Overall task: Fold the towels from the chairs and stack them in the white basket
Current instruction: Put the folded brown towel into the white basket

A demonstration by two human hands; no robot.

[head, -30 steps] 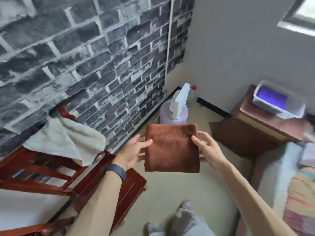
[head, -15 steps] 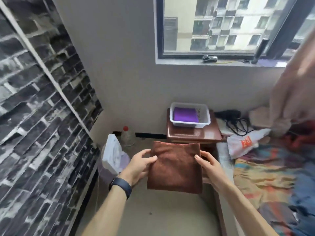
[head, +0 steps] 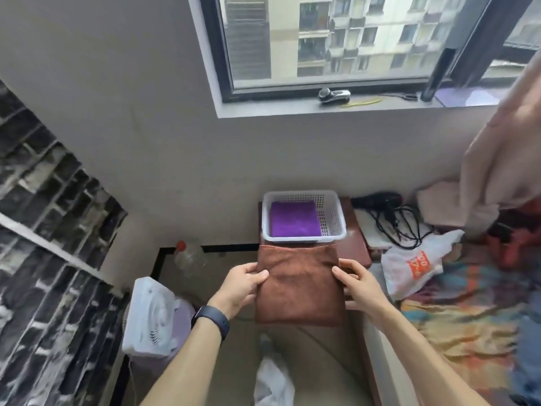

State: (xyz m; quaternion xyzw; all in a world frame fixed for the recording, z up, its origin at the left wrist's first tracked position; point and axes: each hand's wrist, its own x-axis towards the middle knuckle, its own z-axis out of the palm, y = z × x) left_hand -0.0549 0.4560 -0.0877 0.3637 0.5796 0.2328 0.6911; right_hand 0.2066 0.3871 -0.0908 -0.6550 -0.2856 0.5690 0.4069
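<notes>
Two hands pinch one folded brown towel by its side edges: left hand on the left edge, right hand on the right edge, thumbs on the near face, fingers curled behind. Both closed on the cloth, neither holds anything else. Towel hangs flat, roughly square, facing the camera, top hem level.

Key relation: white basket sits straight ahead of the towel and beyond it, on a low brown worktop under the window. In view the towel's top hem overlaps the basket's near rim; whether they actually touch can't be told, the towel looks held in the air short of it. Purple towel already lies folded flat in the basket, set toward its left side, gap of bare mesh on its right.

Basket's long axis runs left-right, matching the towel's width between the hands. Basket centre lies nearly midway between the hands, a shade toward the right one, so neither hand is clearly nearer.

Judgement: fold is done, step in hand is the carry to the basket. Next move likely calls for lifting over the near rim, pushing forward, laying the cloth horizontal on the purple one. Risk: the fold slipping open on release.
</notes>
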